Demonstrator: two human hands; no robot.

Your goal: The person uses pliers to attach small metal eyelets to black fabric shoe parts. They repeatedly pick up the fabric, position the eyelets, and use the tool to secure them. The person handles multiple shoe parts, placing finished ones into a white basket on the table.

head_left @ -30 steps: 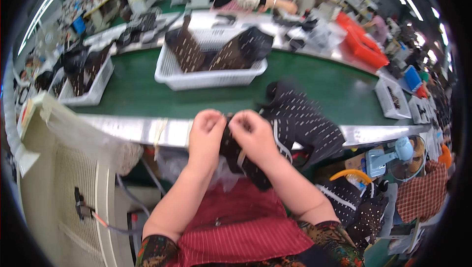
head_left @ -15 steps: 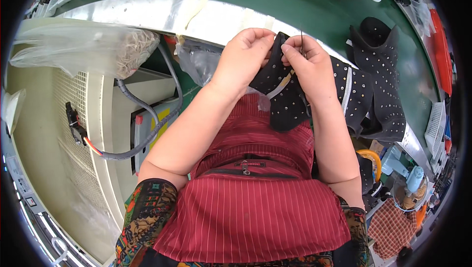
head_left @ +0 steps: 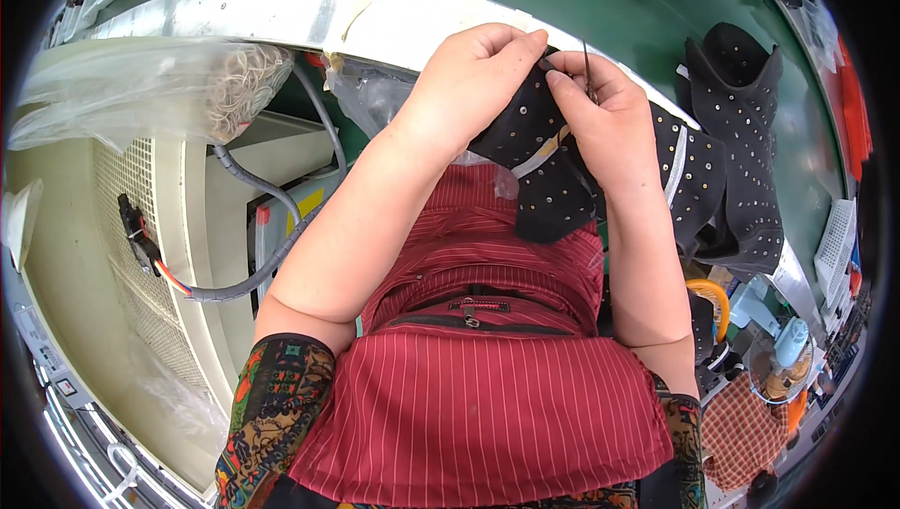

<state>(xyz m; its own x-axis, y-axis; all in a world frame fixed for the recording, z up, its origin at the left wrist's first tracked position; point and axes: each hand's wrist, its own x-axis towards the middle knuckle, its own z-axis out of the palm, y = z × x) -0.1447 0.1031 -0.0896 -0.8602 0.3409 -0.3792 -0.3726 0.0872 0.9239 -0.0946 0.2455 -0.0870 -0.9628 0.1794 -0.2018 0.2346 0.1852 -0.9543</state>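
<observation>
Cloth piece (head_left: 551,202), black, scattered with small shiny pale dots and crossed by a pale strip (head_left: 542,154), yellowish at one end; top edge pinched between the fingertips of left hand (head_left: 476,80) and right hand (head_left: 607,115), remainder hanging in loose folds below them. Matching dotted cloth (head_left: 741,167), rumpled, right of the right hand; any join hidden. Slim dark pointed tool (head_left: 589,76), in the right hand, tip upward, lower part concealed.

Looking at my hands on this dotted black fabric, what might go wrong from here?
The thin pointed tool in the right hand could prick the nearby left hand or snag the dotted black fabric. More dotted fabric lies across the metal edge and might slip down.
</observation>
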